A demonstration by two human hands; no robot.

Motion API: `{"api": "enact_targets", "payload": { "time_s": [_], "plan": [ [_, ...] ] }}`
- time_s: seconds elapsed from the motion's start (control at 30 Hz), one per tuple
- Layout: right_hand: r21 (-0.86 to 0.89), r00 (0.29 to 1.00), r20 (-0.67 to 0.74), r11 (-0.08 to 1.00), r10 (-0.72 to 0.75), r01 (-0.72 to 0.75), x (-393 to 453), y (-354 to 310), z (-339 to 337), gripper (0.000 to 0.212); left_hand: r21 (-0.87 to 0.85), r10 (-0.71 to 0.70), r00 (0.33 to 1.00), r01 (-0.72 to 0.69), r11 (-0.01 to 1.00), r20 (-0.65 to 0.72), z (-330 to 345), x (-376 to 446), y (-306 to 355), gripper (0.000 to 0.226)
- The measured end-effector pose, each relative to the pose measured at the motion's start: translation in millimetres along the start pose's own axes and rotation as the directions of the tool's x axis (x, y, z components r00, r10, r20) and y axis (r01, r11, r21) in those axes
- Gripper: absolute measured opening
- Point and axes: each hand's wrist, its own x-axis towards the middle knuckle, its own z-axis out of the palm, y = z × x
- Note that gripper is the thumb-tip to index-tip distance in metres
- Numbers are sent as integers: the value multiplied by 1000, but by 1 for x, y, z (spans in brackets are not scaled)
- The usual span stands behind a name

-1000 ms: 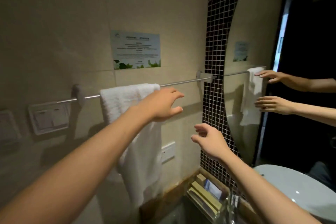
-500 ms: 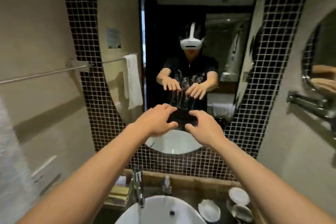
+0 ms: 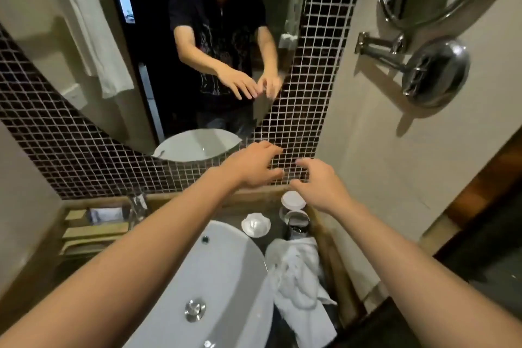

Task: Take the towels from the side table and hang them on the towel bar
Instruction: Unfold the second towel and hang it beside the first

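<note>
- Compared with half a second ago, view tilted downward and rightward: both hands now reach over the right end of the counter, the basin fills the lower centre, and a crumpled towel beside it has come into view
- Basin (image 3: pixel 226 277): white, round, with a chrome drain plug (image 3: pixel 195 310) at its bottom; both forearms cross above it
- Towel (image 3: pixel 299 282): white, crumpled, lying on the dark counter just right of the basin rim, touched by neither hand
- Glass tumbler (image 3: pixel 296 224): upright just behind the towel; a white scalloped dish (image 3: pixel 255 224) sits to its left and a white round lid (image 3: pixel 293 200) behind it
- Amenity tray (image 3: pixel 93 227): at the left of the counter, holding flat packets; a chrome tap (image 3: pixel 137 206) stands at its right end
- Left hand (image 3: pixel 252 168): fingers spread and curled, holding nothing, in the air above the back of the counter
- Right hand (image 3: pixel 320 185): fingers apart, empty, close beside the left hand without touching it
- Mosaic tile wall (image 3: pixel 70 155): dark squares with pale grout, surrounding the mirror (image 3: pixel 56 37)
- Mirror reflection: a white towel hanging on the bar, and the person with both arms extended
- Chrome wall mirror arm (image 3: pixel 435 73): fixed to the beige wall at the upper right
</note>
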Motion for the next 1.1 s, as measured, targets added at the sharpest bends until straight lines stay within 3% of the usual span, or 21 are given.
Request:
{"api": "enact_targets", "payload": {
  "time_s": [0.23, 0.5, 0.67, 0.77, 0.93, 1.1],
  "plan": [
    [-85, 953, 262, 987, 153, -136, -35, 77, 81, 51, -121, -73, 959, 110, 987, 273, 132, -24, -5, 63],
    [-259, 830, 464, 944, 309, -206, -58, 130, 174, 75, -144, -36, 869, 122, 982, 493, 257, -41, -18, 71],
    [-277, 893, 326, 935, 309, -222, -60, 146, 197, 26, -80, 14, 914, 20, 997, 405, 289, -36, -16, 66],
    [-211, 922, 275, 953, 273, -219, -53, 140, 186, 23, -137, 40, 952, 2, 991, 303, 282, -29, -10, 52],
    [-111, 935, 235, 963, 265, -245, -26, 112, 144, 11, -386, 92, 983, -23, 922, 161, 238, -11, -7, 42],
    [13, 947, 191, 964, 258, -265, -5, 71, 88, 11, -413, 161, 983, -111, 904, 87, 174, 5, -12, 27]
  ]
}}
